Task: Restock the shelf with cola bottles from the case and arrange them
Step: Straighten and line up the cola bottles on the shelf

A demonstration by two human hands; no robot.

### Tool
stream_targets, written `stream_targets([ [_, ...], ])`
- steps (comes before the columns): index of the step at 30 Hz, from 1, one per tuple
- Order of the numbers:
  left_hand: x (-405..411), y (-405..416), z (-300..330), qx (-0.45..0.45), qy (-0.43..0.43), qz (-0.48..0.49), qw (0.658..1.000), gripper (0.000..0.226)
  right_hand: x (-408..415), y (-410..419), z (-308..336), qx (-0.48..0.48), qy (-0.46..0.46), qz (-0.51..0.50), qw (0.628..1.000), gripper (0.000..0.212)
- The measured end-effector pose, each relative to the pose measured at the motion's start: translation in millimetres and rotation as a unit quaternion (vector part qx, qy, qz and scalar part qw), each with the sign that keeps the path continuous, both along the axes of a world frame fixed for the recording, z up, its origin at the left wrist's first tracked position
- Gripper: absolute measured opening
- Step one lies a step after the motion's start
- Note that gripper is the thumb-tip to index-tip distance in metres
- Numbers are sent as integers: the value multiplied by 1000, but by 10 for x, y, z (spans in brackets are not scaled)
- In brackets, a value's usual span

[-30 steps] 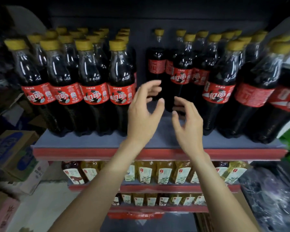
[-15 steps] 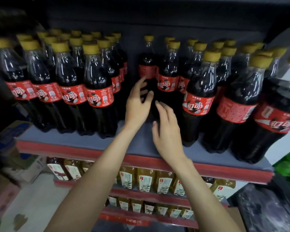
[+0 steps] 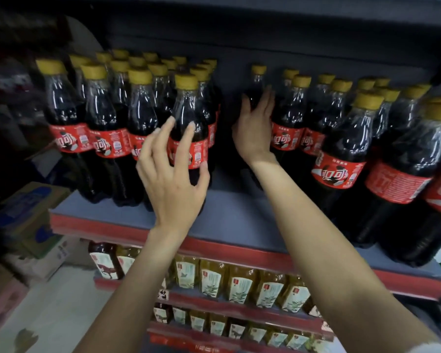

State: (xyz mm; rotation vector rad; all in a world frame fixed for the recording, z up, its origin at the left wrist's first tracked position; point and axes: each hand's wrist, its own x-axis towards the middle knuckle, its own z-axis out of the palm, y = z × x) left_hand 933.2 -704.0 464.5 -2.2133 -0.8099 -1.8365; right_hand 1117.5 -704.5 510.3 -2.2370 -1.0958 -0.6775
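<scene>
Cola bottles with yellow caps and red labels stand in two groups on the grey shelf (image 3: 229,220), with a gap between them. My left hand (image 3: 172,179) hovers with spread fingers in front of the front right bottle of the left group (image 3: 189,115), its fingertips against that bottle. My right hand (image 3: 253,133) reaches deep into the gap. Its thumb and fingers wrap either side of a lone cola bottle (image 3: 258,80) at the back. That bottle's lower body is hidden behind the hand.
The right bottle group (image 3: 341,154) crowds close to my right forearm. Lower shelves hold yellow tea bottles (image 3: 239,284). Cardboard boxes (image 3: 28,220) are stacked on the floor at the left. A dark shelf board hangs above the caps.
My left hand moved left from the gap to the front bottle of the left group. My right hand pushed further back and closed around the lone rear bottle.
</scene>
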Motion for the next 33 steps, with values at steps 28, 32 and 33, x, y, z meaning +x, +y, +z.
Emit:
stream_targets([
  [28,599,-390,-85,-421,84,-270,862,82,-186,-546,217,121,286,343,887,81],
  [32,765,-281,-92,-463,72,-256,845,86,-295,-661,115,82,280,268,918,89],
  [33,771,-270,-108,-468,68,-257,843,85,-349,-705,49,75,258,230,935,90],
])
